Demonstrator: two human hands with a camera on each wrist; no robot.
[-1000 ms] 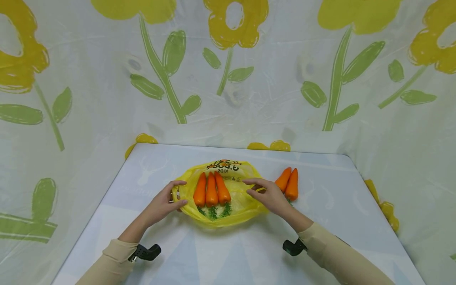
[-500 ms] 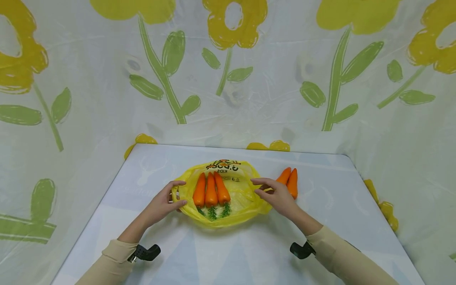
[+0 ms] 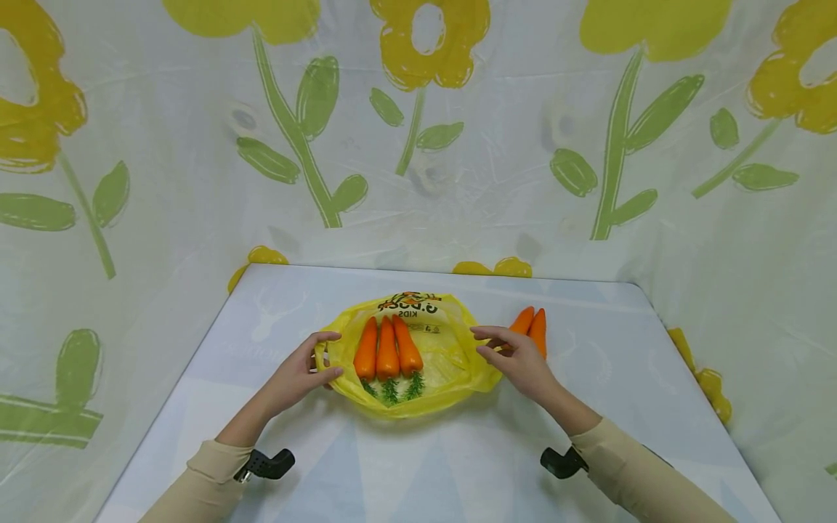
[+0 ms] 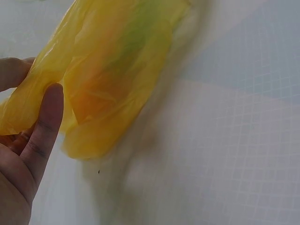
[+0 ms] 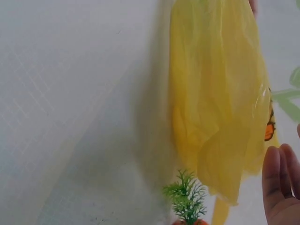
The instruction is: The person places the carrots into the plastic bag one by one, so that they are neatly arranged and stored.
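Observation:
A yellow plastic bag (image 3: 451,367) lies on the table with its mouth spread, printed lettering on its far inner side. Three orange carrots (image 3: 388,352) with green tops are inside it. My left hand (image 3: 302,374) holds the bag's left end, thumb and fingers on either side of the plastic in the left wrist view. At the right rim, my right hand (image 3: 522,363) hovers with fingers extended and no object in them. Two more carrots (image 3: 538,330) lie beyond it, partly covered by that hand. One leafy carrot top (image 5: 187,194) shows in the right wrist view.
The pale patterned table (image 3: 418,472) ends at a back edge against a curtain (image 3: 497,196) printed with yellow flowers. That curtain also hangs at both sides. A black wrist camera (image 3: 269,463) is strapped to each forearm.
My right hand has moved to the right, from over the bag's mouth to its right rim, and the rim has shifted slightly right. My left hand and the three carrots stay put.

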